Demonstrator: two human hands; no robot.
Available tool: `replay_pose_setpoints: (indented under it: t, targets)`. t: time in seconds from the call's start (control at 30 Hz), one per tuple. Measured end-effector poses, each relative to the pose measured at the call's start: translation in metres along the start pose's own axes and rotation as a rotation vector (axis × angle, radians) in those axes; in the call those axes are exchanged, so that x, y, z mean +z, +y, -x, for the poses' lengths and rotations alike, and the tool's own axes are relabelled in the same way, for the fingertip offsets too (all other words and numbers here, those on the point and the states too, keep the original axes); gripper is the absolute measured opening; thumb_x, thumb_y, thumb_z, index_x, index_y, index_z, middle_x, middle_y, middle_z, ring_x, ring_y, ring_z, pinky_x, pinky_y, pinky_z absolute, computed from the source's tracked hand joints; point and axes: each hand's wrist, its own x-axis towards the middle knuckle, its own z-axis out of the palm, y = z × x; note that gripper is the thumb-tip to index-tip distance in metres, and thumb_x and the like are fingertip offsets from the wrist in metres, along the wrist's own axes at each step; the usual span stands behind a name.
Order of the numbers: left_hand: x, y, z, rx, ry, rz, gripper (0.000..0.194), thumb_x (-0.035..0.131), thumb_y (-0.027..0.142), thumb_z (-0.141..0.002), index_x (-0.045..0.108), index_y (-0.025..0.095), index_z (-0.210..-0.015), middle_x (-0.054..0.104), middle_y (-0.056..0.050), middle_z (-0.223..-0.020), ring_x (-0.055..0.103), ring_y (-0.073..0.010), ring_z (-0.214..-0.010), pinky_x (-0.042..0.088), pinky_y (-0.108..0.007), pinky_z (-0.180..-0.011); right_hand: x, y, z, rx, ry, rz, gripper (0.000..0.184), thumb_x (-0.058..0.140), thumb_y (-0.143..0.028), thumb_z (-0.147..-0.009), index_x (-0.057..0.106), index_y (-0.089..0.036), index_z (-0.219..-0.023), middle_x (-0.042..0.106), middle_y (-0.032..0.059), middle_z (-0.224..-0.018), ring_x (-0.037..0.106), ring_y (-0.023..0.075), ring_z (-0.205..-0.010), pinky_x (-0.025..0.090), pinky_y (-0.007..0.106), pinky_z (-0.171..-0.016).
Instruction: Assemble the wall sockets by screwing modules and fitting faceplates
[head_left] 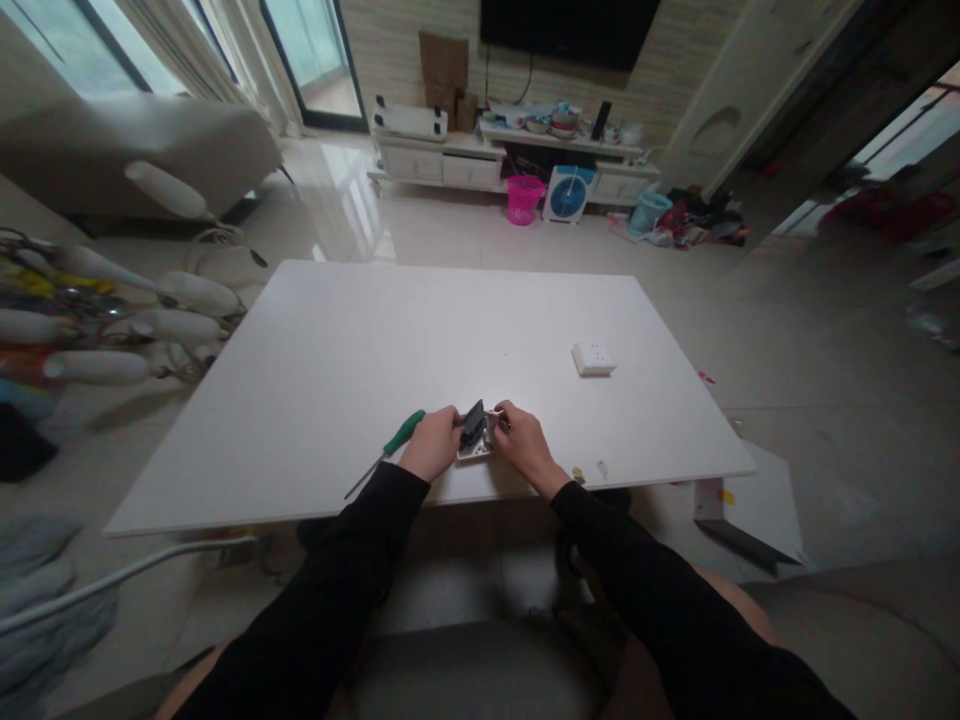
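Observation:
In front of me, near the table's front edge, a small open white box [474, 455] sits between my hands, with metallic bits inside. A dark grey block-shaped part [472, 424] stands tilted over the box. My left hand [433, 444] is closed on that part at its left side. On the other side, my right hand [523, 437] is closed in a pinch at the box's right edge; what its fingertips grip is hidden. Beside my left hand lies a screwdriver [405, 431] with a green handle, its shaft pointing toward the front edge.
A white socket box [594, 358] rests on the white table [420, 330] to the right. Two small pieces, one brassy [577, 474] and one pale [602, 468], lie near the front edge. White lamp-like objects [180, 325] crowd the left side. A white panel [757, 505] stands at lower right.

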Motion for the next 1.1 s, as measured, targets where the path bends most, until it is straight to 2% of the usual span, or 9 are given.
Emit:
replay_pose_setpoints:
  t: [0.13, 0.3, 0.43, 0.57, 0.77, 0.83, 0.93, 1.03, 1.1]
  targets:
    - [-0.008, -0.004, -0.003, -0.032, 0.084, 0.086, 0.014, 0.057, 0.020, -0.096, 0.071, 0.017, -0.099, 0.078, -0.012, -0.104, 0.072, -0.0260, -0.099, 0.050, -0.033, -0.085, -0.020, 0.013, -0.012, 0.042, 0.155, -0.169, 0.017, 0.058, -0.023, -0.088, 0.063, -0.024, -0.104, 0.073, 0.0035, -0.089, 0.068, 0.0193, -0.079, 0.051, 0.031, -0.075]
    - [-0.028, -0.011, -0.002, -0.069, 0.220, 0.261, 0.011, 0.059, 0.023, -0.094, 0.069, 0.019, -0.095, 0.078, -0.007, -0.096, 0.071, -0.0214, -0.086, 0.049, -0.031, -0.076, -0.049, 0.063, -0.023, 0.289, 0.249, -0.156, 0.019, 0.059, -0.022, -0.080, 0.062, -0.022, -0.098, 0.071, 0.0050, -0.089, 0.067, 0.0201, -0.078, 0.054, 0.034, -0.075]
    - [-0.041, -0.013, 0.001, -0.050, 0.341, 0.314, 0.010, 0.061, 0.022, -0.093, 0.071, 0.020, -0.094, 0.079, -0.004, -0.094, 0.071, -0.0197, -0.084, 0.048, -0.030, -0.077, -0.052, 0.103, -0.014, 0.378, 0.243, -0.125, 0.013, 0.059, -0.022, -0.078, 0.059, -0.022, -0.091, 0.070, 0.0090, -0.087, 0.064, 0.0229, -0.076, 0.055, 0.040, -0.076]
    - [-0.046, -0.011, 0.002, -0.021, 0.402, 0.315, 0.012, 0.063, 0.021, -0.092, 0.075, 0.020, -0.094, 0.079, -0.004, -0.096, 0.069, -0.0200, -0.085, 0.048, -0.031, -0.081, -0.047, 0.117, -0.006, 0.387, 0.204, -0.100, 0.013, 0.058, -0.026, -0.080, 0.058, -0.023, -0.094, 0.069, 0.0094, -0.090, 0.065, 0.0244, -0.079, 0.055, 0.042, -0.078]
    - [-0.040, -0.006, 0.002, 0.062, 0.390, 0.370, 0.013, 0.064, 0.021, -0.093, 0.077, 0.020, -0.096, 0.080, -0.004, -0.093, 0.067, -0.0182, -0.078, 0.049, -0.031, -0.079, -0.053, 0.090, -0.011, 0.264, 0.196, -0.045, 0.021, 0.061, -0.026, -0.081, 0.063, -0.019, -0.100, 0.069, 0.0158, -0.112, 0.062, 0.0329, -0.115, 0.046, 0.054, -0.108]
    - [-0.035, -0.001, 0.004, 0.128, 0.346, 0.381, 0.013, 0.064, 0.021, -0.093, 0.077, 0.020, -0.096, 0.079, -0.003, -0.091, 0.068, -0.0179, -0.080, 0.049, -0.030, -0.080, -0.056, 0.067, -0.009, 0.186, 0.159, -0.084, 0.032, 0.067, -0.028, -0.079, 0.064, -0.021, -0.110, 0.069, 0.0135, -0.121, 0.063, 0.0307, -0.119, 0.049, 0.051, -0.107]
    - [-0.027, 0.012, 0.008, 0.247, 0.228, 0.410, 0.012, 0.064, 0.021, -0.093, 0.076, 0.020, -0.093, 0.078, -0.002, -0.087, 0.069, -0.0173, -0.082, 0.049, -0.029, -0.079, -0.062, 0.030, -0.002, -0.025, -0.035, -0.344, 0.056, 0.076, -0.036, -0.080, 0.059, -0.026, -0.132, 0.064, 0.0111, -0.141, 0.064, 0.0268, -0.124, 0.055, 0.044, -0.100]
    - [-0.020, 0.025, 0.010, 0.298, 0.146, 0.458, 0.013, 0.063, 0.022, -0.094, 0.074, 0.019, -0.089, 0.077, -0.001, -0.083, 0.068, -0.0167, -0.080, 0.049, -0.028, -0.076, -0.069, 0.004, 0.005, -0.110, -0.205, -0.388, 0.032, 0.070, -0.034, -0.087, 0.068, -0.024, -0.117, 0.076, 0.0044, -0.108, 0.070, 0.0210, -0.100, 0.054, 0.035, -0.090]
    - [-0.014, 0.032, 0.008, 0.264, 0.127, 0.504, 0.013, 0.061, 0.022, -0.095, 0.074, 0.019, -0.095, 0.078, -0.002, -0.089, 0.069, -0.0167, -0.081, 0.051, -0.027, -0.077, -0.075, 0.001, 0.005, -0.099, -0.217, -0.364, 0.017, 0.068, -0.033, -0.088, 0.069, -0.021, -0.100, 0.074, 0.0007, -0.089, 0.067, 0.0181, -0.083, 0.051, 0.031, -0.080]
